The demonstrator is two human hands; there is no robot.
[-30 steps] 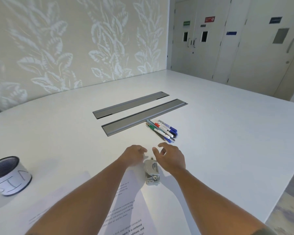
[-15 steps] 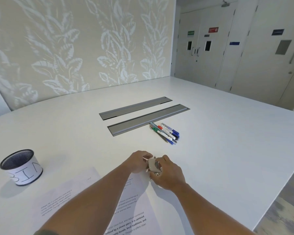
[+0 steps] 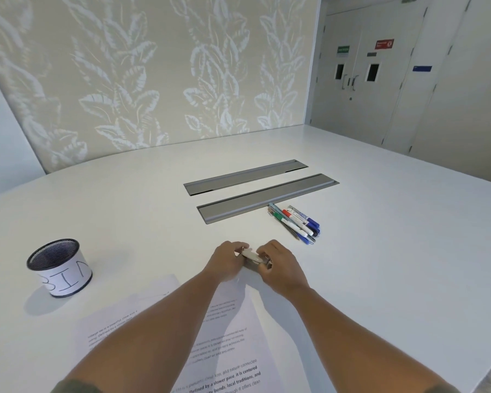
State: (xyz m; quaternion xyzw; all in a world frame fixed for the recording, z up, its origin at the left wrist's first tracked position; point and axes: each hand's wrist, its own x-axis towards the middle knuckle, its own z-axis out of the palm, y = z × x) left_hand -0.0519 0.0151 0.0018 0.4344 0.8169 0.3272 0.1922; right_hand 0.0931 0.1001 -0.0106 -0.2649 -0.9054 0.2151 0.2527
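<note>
Raised since earlier: grey metal tool (image 3: 251, 255), left hand (image 3: 227, 263) and right hand (image 3: 284, 268) fingers curled round it. Mesh cup (image 3: 65, 275), left, reads "BIN".

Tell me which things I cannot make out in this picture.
All in the head view:
- Grey tool: mostly covered by the left hand and right hand; its kind is unclear.
- Papers: the arms cover part; the upper print is too small.
- Door signs: too small to read.
</note>
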